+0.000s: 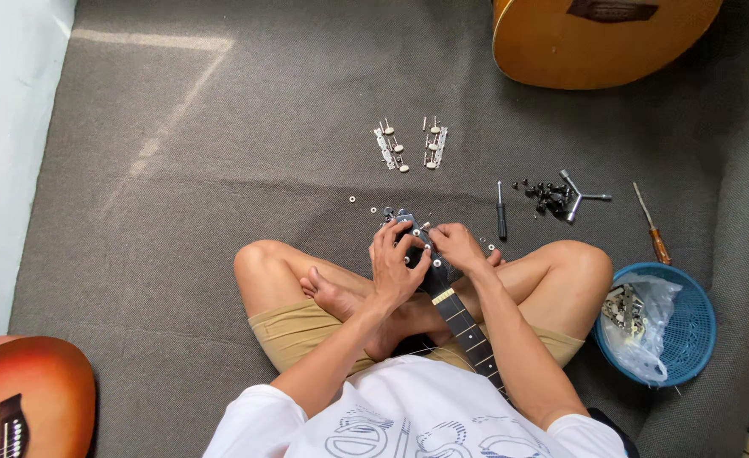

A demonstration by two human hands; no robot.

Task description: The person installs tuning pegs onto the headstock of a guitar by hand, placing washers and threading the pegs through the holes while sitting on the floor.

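I sit cross-legged on grey carpet with a dark guitar neck (467, 331) running up from my lap. Its black headstock (421, 246) lies between my hands. My left hand (395, 267) wraps the headstock's left side, fingers curled over the top. My right hand (459, 248) grips the right side, fingertips pinched at a small silver part on the headstock face. What the fingertips pinch is too small to make out.
Two strips of silver tuning machines (412, 146) and small washers (364, 203) lie ahead. A black screwdriver (501, 219), black tuner pieces (548, 197), a three-way wrench (579, 197) and a wooden-handled screwdriver (652, 227) lie right. A blue basket (688, 331), two guitar bodies (599, 38) (22, 394).
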